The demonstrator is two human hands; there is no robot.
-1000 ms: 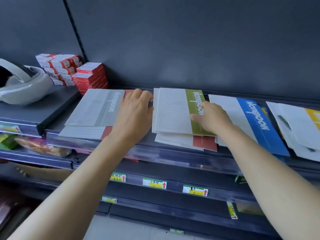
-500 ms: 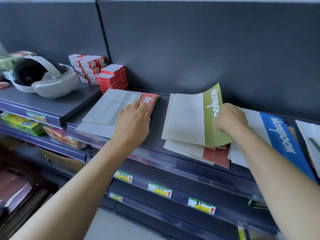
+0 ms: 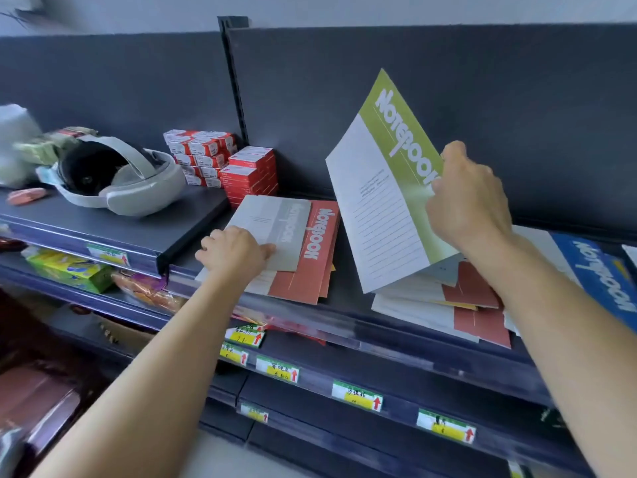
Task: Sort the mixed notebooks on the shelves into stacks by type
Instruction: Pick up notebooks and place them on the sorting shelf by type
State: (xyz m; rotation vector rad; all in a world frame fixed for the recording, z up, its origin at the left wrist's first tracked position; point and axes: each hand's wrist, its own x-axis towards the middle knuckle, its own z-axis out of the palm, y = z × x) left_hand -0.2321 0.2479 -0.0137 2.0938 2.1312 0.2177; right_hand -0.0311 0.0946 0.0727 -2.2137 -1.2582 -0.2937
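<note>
My right hand [image 3: 465, 205] grips the right edge of a green-and-white notebook [image 3: 386, 188] and holds it tilted up above the middle pile of red-and-white notebooks [image 3: 458, 312]. My left hand [image 3: 234, 251] rests on the left pile, fingers on a grey notebook [image 3: 275, 225] that lies over red notebooks [image 3: 310, 267]. A blue notebook [image 3: 599, 270] lies at the right, partly behind my right arm. All sit on the dark shelf [image 3: 348, 294].
Red-and-white small boxes [image 3: 224, 160] are stacked at the back left of the notebooks. A white headset [image 3: 117, 181] lies on the left shelf section. Snack packs [image 3: 72, 270] fill the shelf below. Price tags [image 3: 356, 396] line the lower rails. A dark back panel rises behind.
My right hand has lifted the green notebook off the middle pile and tilted it upright. My left hand slid toward the near-left corner of the left pile. The camera view shifted left.
</note>
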